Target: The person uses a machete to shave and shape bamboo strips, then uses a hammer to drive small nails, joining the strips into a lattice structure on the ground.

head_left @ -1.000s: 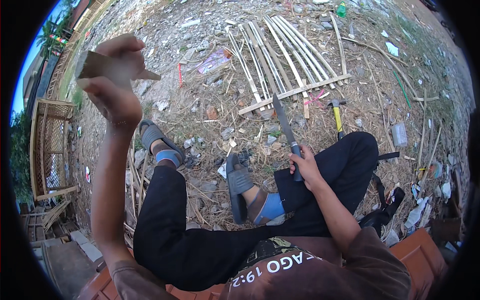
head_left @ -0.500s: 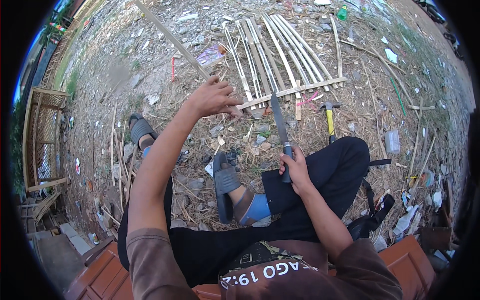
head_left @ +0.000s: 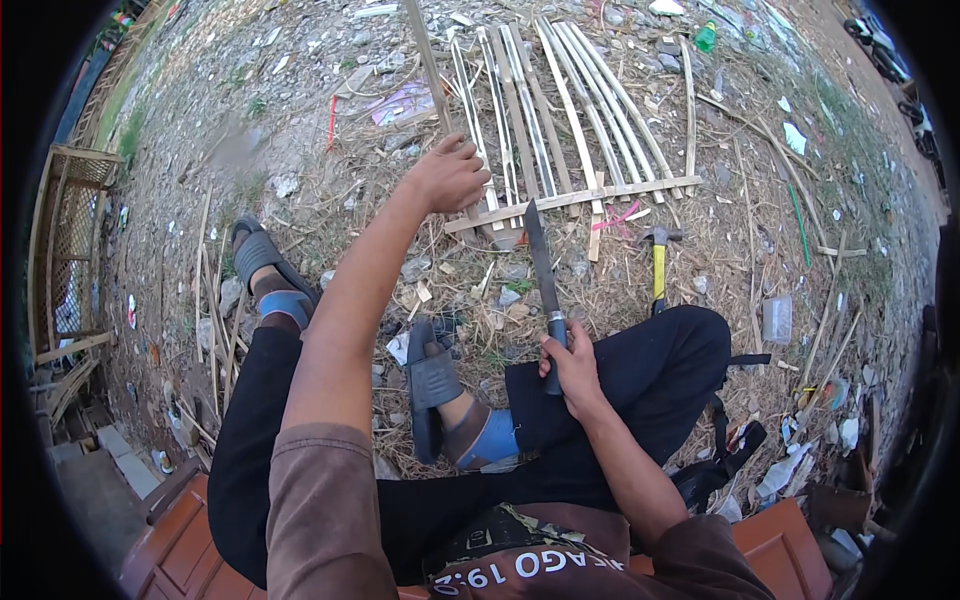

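Bamboo everywhere here: a long split bamboo strip (head_left: 428, 70) is gripped by the left hand (head_left: 450, 178), fingers curled tight around it, with the strip running up and away from the knuckles toward the top of the view. The hand is stretched well forward at the end of a straight arm in a brown sleeve.

Just right of that hand, a panel of bamboo slats (head_left: 560, 110) is laid out flat on the dirt, tied across by a cross strip (head_left: 570, 198) that passes right below and beside the left hand. Whether the hand is actually touching the cross strip can't be told.

The right hand (head_left: 570, 365) is kept closer in, resting on the black-trousered knee, closed around the handle of a big knife (head_left: 540, 270). The blade is pointed up and away from the hand, its tip ending near the cross strip.

A hammer with a yellow handle (head_left: 658, 265) is seen lying on the ground to the right of the knife hand, near but clearly apart. Two sandalled feet are planted on the straw: one (head_left: 262, 268) below-left of the left hand, the other (head_left: 432, 385) just left of the knife hand. Litter and straw are scattered all round.
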Tool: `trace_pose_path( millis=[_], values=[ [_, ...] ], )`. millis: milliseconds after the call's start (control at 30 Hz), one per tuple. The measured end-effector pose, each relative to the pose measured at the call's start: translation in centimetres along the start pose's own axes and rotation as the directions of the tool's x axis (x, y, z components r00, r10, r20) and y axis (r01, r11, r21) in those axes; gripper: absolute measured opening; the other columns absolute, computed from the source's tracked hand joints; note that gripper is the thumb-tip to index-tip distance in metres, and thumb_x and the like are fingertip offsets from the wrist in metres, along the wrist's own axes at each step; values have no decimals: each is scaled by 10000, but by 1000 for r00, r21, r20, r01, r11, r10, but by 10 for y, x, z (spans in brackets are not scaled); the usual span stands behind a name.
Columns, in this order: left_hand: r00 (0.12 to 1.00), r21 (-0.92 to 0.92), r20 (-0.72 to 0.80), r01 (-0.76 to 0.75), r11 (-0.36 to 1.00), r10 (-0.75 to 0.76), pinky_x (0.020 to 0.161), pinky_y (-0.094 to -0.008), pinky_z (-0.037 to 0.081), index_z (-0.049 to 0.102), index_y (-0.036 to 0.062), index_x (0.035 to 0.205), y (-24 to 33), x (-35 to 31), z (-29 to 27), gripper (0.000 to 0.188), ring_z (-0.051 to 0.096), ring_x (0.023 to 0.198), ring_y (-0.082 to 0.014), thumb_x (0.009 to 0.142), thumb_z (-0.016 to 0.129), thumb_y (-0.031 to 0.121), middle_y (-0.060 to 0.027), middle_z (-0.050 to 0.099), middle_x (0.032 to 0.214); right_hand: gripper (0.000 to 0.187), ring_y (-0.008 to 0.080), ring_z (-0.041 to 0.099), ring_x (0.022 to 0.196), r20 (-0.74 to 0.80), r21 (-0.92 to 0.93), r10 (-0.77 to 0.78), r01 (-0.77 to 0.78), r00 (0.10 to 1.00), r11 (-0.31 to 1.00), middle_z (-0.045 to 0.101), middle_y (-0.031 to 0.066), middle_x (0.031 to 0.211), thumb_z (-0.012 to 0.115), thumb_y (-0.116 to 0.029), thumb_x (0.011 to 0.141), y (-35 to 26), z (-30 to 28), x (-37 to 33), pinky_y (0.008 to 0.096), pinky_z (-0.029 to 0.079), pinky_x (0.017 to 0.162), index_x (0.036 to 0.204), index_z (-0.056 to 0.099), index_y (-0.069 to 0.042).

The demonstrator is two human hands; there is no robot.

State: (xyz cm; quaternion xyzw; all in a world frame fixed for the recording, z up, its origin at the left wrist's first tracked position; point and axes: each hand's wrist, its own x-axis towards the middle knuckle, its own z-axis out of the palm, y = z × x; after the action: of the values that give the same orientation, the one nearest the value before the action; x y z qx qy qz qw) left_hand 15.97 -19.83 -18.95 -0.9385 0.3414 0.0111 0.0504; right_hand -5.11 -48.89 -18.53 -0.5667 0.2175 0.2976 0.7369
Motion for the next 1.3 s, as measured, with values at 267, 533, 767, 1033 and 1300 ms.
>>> trace_pose_path(
  millis=[267,533,767,1033,1300],
  values=[
    [999,2,33,-6,1000,6,1167,-522,206,561,147,1016,-9,17,18,202,533,1088,-213,876,588,290,-20,589,925,394,112,566,727,-63,-163,-27,16,998,987,580,77,880,652,-97,914,12,-3,11,270,485,633,1220,436,26],
    [999,45,-8,34,998,-34,1135,-527,236,597,149,1015,-12,16,30,258,525,1119,-210,844,637,338,-20,614,995,541,154,567,838,-295,-321,-238,138,925,937,553,134,1074,642,-81,908,8,-1,14,324,484,752,1333,327,31],
    [996,2,20,90,996,-90,1128,-543,259,597,153,961,-9,12,35,248,523,1099,-197,852,641,372,-20,575,965,593,341,449,1201,-170,-753,-664,338,728,564,481,227,1246,650,-36,827,8,2,22,469,342,1038,1349,369,-11],
    [985,-6,104,136,991,-135,1145,-544,272,634,146,1031,-4,15,31,317,529,1179,-214,854,667,406,-26,638,1053,394,321,519,1131,484,-826,-740,524,468,-208,582,127,1155,680,-87,756,-81,24,120,454,394,971,1140,602,-50],
    [992,-76,-85,83,994,-89,1122,-527,299,589,129,914,-9,16,49,238,571,1070,-211,824,647,342,-16,623,917,379,268,529,1060,643,-745,-392,419,658,-519,586,83,1073,769,-233,693,-106,35,174,420,404,893,1023,645,-92]
  ],
)
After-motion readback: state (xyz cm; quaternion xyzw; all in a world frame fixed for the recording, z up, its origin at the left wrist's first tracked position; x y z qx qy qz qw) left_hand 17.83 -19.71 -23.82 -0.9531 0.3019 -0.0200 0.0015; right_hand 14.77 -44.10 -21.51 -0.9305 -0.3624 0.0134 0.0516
